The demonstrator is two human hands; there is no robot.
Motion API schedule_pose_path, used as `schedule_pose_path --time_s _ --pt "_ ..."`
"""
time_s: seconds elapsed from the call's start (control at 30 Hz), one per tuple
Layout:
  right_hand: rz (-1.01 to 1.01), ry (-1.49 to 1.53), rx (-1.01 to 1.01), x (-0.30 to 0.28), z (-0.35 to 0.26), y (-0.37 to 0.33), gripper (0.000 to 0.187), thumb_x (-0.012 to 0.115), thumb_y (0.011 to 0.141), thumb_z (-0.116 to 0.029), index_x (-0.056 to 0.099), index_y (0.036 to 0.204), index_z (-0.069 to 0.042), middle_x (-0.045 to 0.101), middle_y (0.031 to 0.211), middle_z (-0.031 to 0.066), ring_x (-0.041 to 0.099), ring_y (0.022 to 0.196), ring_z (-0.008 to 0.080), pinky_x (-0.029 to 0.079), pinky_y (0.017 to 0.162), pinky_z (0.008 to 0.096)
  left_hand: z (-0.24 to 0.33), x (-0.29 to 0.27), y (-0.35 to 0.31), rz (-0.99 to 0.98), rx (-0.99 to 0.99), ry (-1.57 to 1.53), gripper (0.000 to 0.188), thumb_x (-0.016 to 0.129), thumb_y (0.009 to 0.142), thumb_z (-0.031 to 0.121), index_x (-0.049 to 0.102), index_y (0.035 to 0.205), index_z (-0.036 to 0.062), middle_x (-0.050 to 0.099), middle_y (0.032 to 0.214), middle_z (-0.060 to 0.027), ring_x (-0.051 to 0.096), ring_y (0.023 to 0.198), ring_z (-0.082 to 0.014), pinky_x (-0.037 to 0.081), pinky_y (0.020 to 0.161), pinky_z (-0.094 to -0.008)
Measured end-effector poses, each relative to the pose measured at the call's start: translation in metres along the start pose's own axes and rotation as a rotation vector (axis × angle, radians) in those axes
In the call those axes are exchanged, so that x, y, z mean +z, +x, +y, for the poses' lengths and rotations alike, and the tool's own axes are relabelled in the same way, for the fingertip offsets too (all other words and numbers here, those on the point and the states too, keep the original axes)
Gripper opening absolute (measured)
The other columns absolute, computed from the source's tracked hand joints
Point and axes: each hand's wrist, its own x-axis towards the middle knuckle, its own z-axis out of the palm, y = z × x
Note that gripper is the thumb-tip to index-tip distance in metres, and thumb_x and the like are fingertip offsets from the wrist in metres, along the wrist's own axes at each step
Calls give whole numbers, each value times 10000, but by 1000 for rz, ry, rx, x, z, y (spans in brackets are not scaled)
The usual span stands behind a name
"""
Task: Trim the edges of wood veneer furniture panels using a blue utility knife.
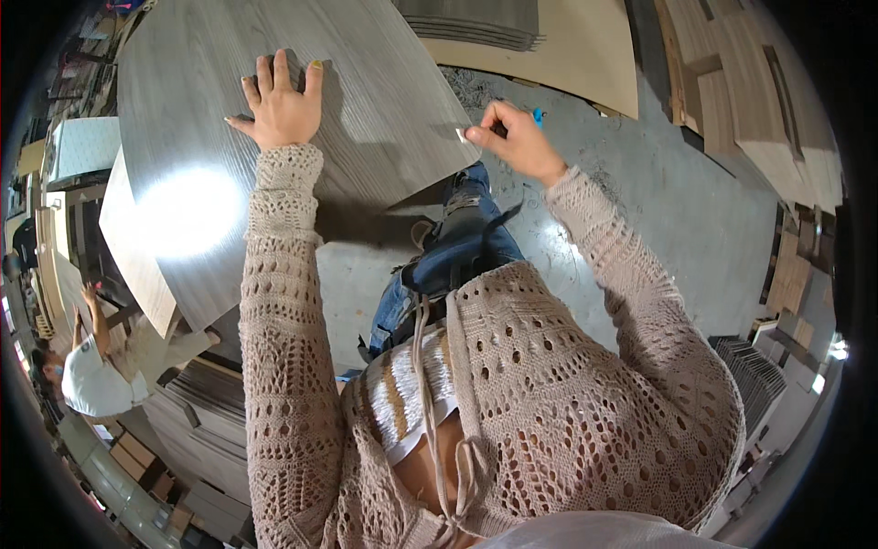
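A large grey wood-grain panel (384, 101) lies in front of me, its right edge sloping down to a corner near my legs. My left hand (285, 108) rests on its face with the fingers spread. At the panel's right edge, my right hand (519, 142) pinches a small white piece (461, 134) between thumb and fingertip. The piece sits close to the edge; whether it is stuck to the panel I cannot tell. Just behind my right hand shows a bit of something bright blue (538, 117), mostly hidden.
Stacked grey panels (476, 20) lie on a pale board (585, 55) beyond. Wooden boards with slots (768, 82) stand at the right. Debris (471, 87) is scattered on the grey floor (640, 183). Another person (96, 375) works at the far left, near more stacked boards (197, 412).
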Motion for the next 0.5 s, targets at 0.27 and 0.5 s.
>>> schedule_pose_path --time_s 0.27,0.5 --pt "91 734 512 35 40 -109 363 583 871 -476 531 766 -133 473 684 -27 438 700 137 362 658 324 -26 -8 -6 -16 105 -45 605 356 898 552 384 1393 204 302 1483 -30 227 1383 -278 103 1068 -632" --pt "-16 1484 705 -20 42 -108 510 387 913 -588 484 923 -88 381 659 -43 410 658 135 400 643 355 -208 -27 -42 48 -192 -162 579 410 890 470 432 1349 117 356 1433 -156 292 1346 -306 172 1094 -515"
